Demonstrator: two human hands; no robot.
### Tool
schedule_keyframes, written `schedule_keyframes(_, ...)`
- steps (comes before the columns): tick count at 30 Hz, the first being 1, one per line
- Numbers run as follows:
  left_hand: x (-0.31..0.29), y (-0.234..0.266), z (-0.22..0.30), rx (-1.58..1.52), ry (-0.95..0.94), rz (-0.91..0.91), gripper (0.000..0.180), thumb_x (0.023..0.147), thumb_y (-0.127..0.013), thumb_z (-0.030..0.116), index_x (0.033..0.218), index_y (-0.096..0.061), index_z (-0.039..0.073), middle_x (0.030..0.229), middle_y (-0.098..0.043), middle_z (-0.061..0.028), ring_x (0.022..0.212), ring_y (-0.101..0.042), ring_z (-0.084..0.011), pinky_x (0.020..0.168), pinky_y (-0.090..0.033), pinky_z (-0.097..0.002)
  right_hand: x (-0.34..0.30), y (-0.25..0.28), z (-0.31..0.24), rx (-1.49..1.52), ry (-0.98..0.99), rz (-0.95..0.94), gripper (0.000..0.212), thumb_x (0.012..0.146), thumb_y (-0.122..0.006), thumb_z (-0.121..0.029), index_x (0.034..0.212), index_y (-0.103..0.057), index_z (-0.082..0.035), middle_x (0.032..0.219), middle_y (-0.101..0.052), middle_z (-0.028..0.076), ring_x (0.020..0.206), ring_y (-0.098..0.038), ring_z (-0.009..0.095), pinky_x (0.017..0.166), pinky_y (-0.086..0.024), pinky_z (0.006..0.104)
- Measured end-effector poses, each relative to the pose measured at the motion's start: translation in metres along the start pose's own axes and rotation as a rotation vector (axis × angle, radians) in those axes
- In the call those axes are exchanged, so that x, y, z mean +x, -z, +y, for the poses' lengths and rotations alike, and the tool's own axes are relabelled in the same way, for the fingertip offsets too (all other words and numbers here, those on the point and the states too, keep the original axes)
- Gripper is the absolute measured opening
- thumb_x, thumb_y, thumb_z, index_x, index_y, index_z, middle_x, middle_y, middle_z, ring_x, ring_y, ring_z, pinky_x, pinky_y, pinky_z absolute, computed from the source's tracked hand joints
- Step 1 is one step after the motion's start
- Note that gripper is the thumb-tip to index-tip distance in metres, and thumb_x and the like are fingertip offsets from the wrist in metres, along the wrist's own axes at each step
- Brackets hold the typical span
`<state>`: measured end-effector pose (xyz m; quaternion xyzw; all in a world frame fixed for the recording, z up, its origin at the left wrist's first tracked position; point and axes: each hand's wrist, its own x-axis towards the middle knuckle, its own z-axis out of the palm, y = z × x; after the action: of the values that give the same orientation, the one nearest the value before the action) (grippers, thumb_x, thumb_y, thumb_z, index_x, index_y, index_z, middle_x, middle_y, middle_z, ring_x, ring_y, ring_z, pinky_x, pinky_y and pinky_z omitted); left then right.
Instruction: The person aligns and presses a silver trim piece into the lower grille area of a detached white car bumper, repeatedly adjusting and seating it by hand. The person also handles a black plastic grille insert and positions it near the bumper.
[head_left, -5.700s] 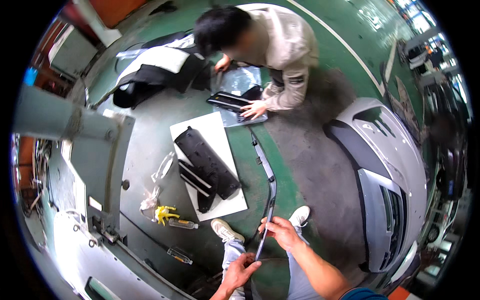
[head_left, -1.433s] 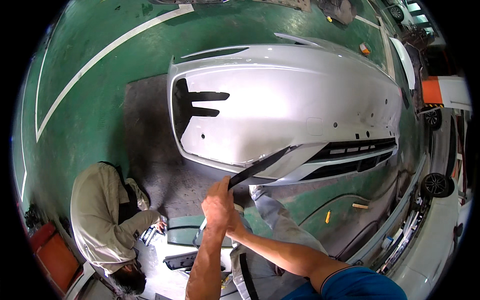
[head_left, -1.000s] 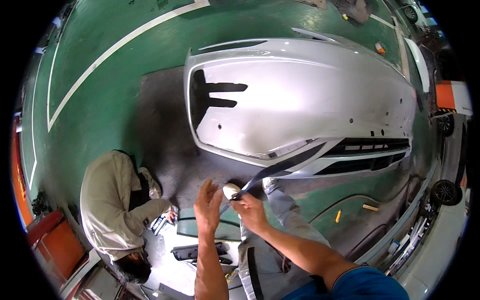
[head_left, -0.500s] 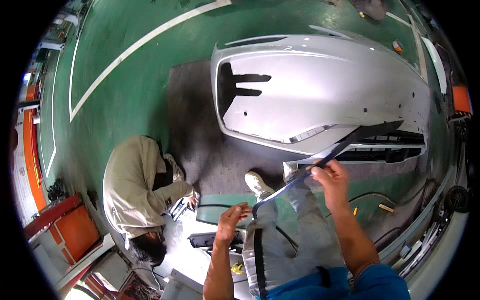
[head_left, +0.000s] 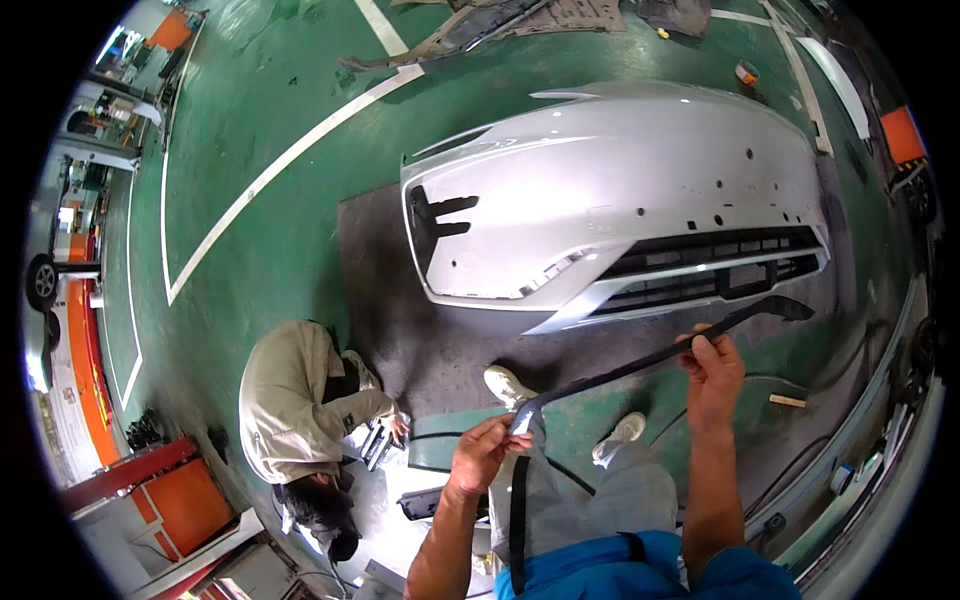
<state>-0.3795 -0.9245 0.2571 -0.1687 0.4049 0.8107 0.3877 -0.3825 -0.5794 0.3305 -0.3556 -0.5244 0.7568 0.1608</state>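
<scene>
I hold a long, narrow black trim strip (head_left: pixel 620 372) across in front of my legs, its broad far end angled up to the right. My left hand (head_left: pixel 482 455) is closed on the strip's near left end, fingers pinching it. Toward the other end, my right hand (head_left: pixel 714 378) grips the strip between thumb and fingers. Beyond the strip lies a silver-white car bumper (head_left: pixel 590 185) with a black grille (head_left: pixel 700 275) along its near right side. The strip's right end hangs just short of the grille, seemingly apart from it.
A dark mat (head_left: pixel 370 345) lies under the bumper on the green floor. At the left a person in a beige jacket (head_left: pixel 285 400) crouches, a hand on small dark parts. A black part (head_left: pixel 420 503) lies near my left forearm. A hose (head_left: pixel 780 385) and small wooden block (head_left: pixel 787 401) are to the right.
The strip has moved right and now shows below the bumper's grille rather than across it. My left fingers have closed on its end. My view has shifted, and my right foot now shows.
</scene>
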Motion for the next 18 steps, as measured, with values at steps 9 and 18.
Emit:
schedule_keyframes(9,0.0,-0.171,-0.067,0.083,-0.045,-0.147,0.046,0.099,-0.062,0.029,0.123,-0.06,-0.01,0.1,-0.072,-0.02,0.089,-0.07,-0.0283,0.086,-0.053,-0.0402,-0.005,0.202,-0.069,0.347,0.026,0.075,0.016,0.095,-0.065,-0.009,0.11,-0.066,-0.002,0.097,-0.072,0.009,0.084,-0.069,0.015,0.075,-0.057,0.026)
schedule_keyframes(18,-0.01,-0.338,-0.119,0.429,-0.042,-0.128,0.048,0.092,-0.071,0.042,0.105,-0.064,-0.004,0.084,-0.068,-0.0118,0.072,-0.065,-0.0207,0.069,-0.054,-0.0331,-0.027,0.336,-0.173,0.275,0.24,0.167,0.017,0.093,-0.066,-0.007,0.11,-0.067,-0.002,0.096,-0.072,0.011,0.079,-0.066,0.014,0.072,-0.054,0.0256)
